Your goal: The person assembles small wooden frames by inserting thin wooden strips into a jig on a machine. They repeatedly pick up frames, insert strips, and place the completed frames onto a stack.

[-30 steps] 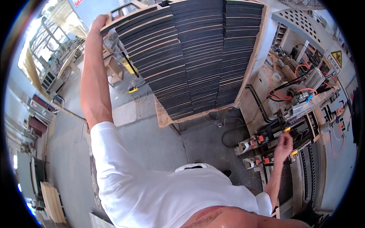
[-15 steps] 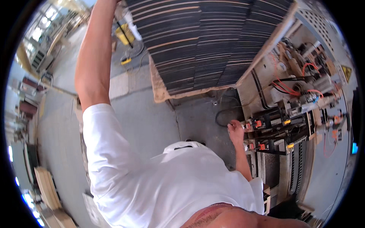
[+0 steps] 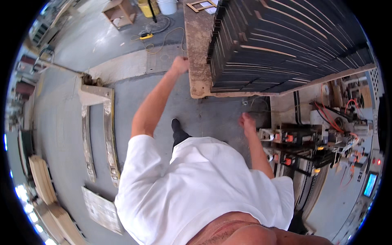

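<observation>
A tall stack of dark, thin-edged panels [image 3: 281,45] rises at the upper right. It rests on a worn brown base board [image 3: 199,53] that sticks out past its left side. My left hand [image 3: 180,65] is at the left edge of this base board. Its fingers are smeared and partly hidden, so I cannot tell whether they grip the edge. Lower and to the right, my right hand [image 3: 247,122] hangs in the air near the machine's clamps [image 3: 288,139]. Nothing shows in it, and its fingers look loosely bent and apart.
A pallet jack [image 3: 109,134] stands on the floor at left, with a pale board [image 3: 102,210] near its fork tips. A wooden box [image 3: 118,15], a yellow bucket [image 3: 147,9] and a yellow cable [image 3: 165,47] lie beyond. The machine's lit screen [image 3: 370,184] is at far right.
My left arm has come down from high at the stack's upper left to the base board's edge. The view has shifted, so the stack sits farther right and the pallet jack shows.
</observation>
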Motion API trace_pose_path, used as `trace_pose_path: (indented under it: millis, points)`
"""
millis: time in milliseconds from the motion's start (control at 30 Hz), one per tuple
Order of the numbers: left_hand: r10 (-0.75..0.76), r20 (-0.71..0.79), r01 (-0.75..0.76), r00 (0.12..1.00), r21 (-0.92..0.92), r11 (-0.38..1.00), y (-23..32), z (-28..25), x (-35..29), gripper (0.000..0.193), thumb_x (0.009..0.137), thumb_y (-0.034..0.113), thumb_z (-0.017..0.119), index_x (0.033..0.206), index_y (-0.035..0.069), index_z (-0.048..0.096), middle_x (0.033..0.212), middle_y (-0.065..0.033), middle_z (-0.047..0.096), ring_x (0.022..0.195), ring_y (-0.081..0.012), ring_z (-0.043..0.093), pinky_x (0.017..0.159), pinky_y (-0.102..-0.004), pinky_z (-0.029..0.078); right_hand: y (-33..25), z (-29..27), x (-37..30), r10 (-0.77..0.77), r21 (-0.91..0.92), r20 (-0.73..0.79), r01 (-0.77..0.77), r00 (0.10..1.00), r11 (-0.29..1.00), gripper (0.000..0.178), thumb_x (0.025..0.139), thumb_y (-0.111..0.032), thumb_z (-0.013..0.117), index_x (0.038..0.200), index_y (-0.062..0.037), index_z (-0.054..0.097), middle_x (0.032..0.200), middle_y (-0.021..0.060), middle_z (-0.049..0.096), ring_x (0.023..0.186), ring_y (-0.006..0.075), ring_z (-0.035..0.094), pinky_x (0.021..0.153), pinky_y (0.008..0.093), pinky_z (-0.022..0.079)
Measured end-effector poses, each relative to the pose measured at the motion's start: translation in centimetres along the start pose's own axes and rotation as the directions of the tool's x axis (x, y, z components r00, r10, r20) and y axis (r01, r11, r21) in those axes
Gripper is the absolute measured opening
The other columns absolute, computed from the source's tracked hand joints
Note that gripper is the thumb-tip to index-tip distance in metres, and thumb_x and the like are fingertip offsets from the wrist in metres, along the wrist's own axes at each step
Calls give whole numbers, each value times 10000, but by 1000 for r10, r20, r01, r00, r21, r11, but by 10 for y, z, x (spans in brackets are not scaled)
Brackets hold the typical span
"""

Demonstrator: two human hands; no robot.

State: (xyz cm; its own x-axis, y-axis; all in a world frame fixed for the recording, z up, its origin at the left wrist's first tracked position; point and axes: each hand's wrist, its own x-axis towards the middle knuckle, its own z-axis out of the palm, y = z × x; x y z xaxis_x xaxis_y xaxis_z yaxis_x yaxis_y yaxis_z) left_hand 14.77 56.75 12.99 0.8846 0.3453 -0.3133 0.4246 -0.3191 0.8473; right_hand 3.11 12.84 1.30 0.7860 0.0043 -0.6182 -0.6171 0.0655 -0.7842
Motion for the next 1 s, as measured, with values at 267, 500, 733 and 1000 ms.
trace_pose_path:
  millis: [267, 500, 733, 1000]
  points:
    - [141, 272, -242, 952, 387, 890, -99, 18, 71, 476, 758, 368, 690, 1032, -20, 663, 992, -210, 680, 978, -366, 638, 833, -412, 506, 19, 118, 102, -41, 677, 19, 17, 999, 736, 390, 994, -429, 414, 1120, -84, 543, 973, 62, 550, 833, 184, 529, 746, 354, 464]
    - [234, 371, -366, 898, 339, 867, -82, 21, 137, 536, 712, 324, 718, 1114, -10, 598, 1062, -243, 643, 1038, -385, 605, 861, -435, 498, -14, 194, 122, -59, 677, -451, 385, 891, 628, 639, 956, -526, 432, 1382, -51, 405, 1270, 150, 544, 1120, 316, 529, 992, 470, 413]
    - [353, 510, -537, 785, 275, 797, -57, 76, 198, 597, 687, 216, 751, 1210, 37, 527, 1132, -227, 604, 1086, -391, 575, 900, -444, 497, -19, 203, 143, -118, 621, -523, 473, 844, 625, 619, 953, -507, 452, 1370, -51, 413, 1238, 139, 559, 1078, 305, 555, 952, 462, 444]
    - [335, 564, -574, 755, 322, 753, -52, 92, 225, 479, 692, 207, 770, 1125, 94, 600, 1109, -140, 578, 1091, -350, 550, 881, -438, 504, -34, 195, 130, 10, 597, -640, 490, 768, 635, 604, 952, -501, 458, 1356, -52, 424, 1222, 136, 564, 1069, 299, 557, 936, 457, 449]
